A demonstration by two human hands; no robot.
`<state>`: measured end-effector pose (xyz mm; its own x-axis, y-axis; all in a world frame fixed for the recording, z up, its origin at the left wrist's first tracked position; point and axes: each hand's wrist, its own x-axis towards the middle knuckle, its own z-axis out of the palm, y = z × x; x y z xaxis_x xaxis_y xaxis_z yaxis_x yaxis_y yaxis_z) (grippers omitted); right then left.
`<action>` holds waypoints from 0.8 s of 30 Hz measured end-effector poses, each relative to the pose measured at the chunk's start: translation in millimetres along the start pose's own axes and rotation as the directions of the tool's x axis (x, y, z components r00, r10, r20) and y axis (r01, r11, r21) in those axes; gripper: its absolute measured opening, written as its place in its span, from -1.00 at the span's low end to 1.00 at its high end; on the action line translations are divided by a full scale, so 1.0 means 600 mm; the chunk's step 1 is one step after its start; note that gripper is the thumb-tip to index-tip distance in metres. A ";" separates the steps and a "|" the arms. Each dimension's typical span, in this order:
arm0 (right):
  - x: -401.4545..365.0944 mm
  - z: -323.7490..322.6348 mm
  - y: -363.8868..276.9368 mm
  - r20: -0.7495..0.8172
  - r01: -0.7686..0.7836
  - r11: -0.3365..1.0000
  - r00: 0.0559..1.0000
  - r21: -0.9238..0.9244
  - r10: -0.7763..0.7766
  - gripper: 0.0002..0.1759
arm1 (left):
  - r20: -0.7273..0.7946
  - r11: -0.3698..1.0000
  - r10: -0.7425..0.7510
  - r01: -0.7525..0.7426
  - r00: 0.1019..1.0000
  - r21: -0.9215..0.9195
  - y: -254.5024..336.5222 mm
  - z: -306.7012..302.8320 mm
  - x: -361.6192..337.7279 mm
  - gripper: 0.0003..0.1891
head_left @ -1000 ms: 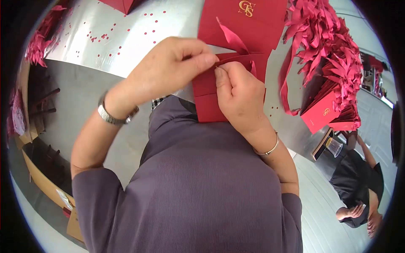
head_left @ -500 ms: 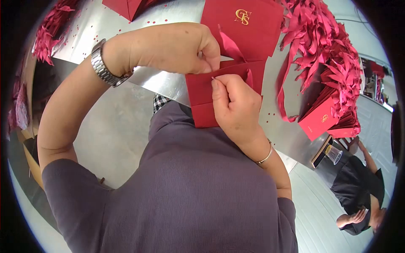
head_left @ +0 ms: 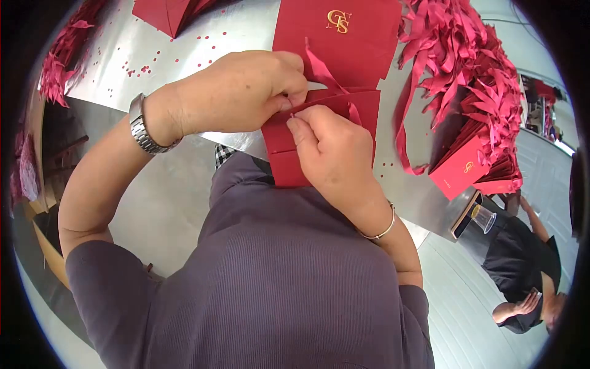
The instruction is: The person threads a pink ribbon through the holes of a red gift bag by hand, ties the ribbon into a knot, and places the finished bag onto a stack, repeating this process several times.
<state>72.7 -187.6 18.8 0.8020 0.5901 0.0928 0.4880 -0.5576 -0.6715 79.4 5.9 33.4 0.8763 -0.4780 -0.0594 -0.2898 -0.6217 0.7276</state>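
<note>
A red paper gift bag [head_left: 284, 140] is at the table edge in front of my body, its opening towards the far side. My right hand [head_left: 337, 147] is closed in front of it, thumb and index finger pinching a small pink ribbon end [head_left: 292, 115] at the upper panel. Reaching in from the left, my left hand [head_left: 246, 92] has its fingers curled together at the bag's rim; what they grip is hidden. A pink ribbon [head_left: 324, 71] rises from the opening and lies over a larger red panel with a gold monogram [head_left: 338, 22].
Bunches of pink ribbon [head_left: 455, 55] lie at the right, above stacked red bags [head_left: 461, 169]. A plastic cup [head_left: 483, 218] stands on a phone-like object [head_left: 466, 215]. Red paper dots [head_left: 144, 69] dot the metal table [head_left: 117, 52]. Another person [head_left: 522, 270] is at lower right.
The bag and both hands appear slightly further left in view. My left hand has come lower, closer beside the right fingertips. The right hand keeps its pinch.
</note>
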 end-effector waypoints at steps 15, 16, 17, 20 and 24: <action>-0.006 0.030 0.000 -0.104 0.048 0.980 0.992 -0.193 -0.069 -0.87 | 0.041 0.989 0.070 -0.075 0.997 0.126 -0.002 -0.001 0.003 -0.93; -0.006 0.023 -0.002 -0.106 0.046 0.980 0.992 -0.195 -0.068 -0.87 | 0.015 0.989 0.077 -0.078 0.997 0.122 -0.002 0.000 0.003 -0.92; -0.008 0.009 -0.006 -0.068 0.086 0.980 0.993 -0.179 -0.100 -0.87 | -0.009 0.989 0.084 -0.082 0.996 0.119 -0.003 0.000 0.003 -0.91; -0.022 -0.035 0.006 -0.191 0.326 0.941 0.922 -0.089 -0.337 -0.79 | -0.093 0.978 0.140 -0.123 0.986 0.170 -0.006 -0.002 0.001 -0.90; -0.098 -0.059 0.062 -0.329 0.095 0.994 0.942 0.053 -0.072 -0.46 | -0.133 0.981 0.155 -0.137 0.979 0.137 -0.026 0.008 -0.007 -0.86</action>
<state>56.2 -263.9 14.5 0.8331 0.4042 0.3775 0.5429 -0.4676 -0.6975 78.3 14.6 19.2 0.8639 -0.4821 0.1456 -0.4572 -0.6296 0.6281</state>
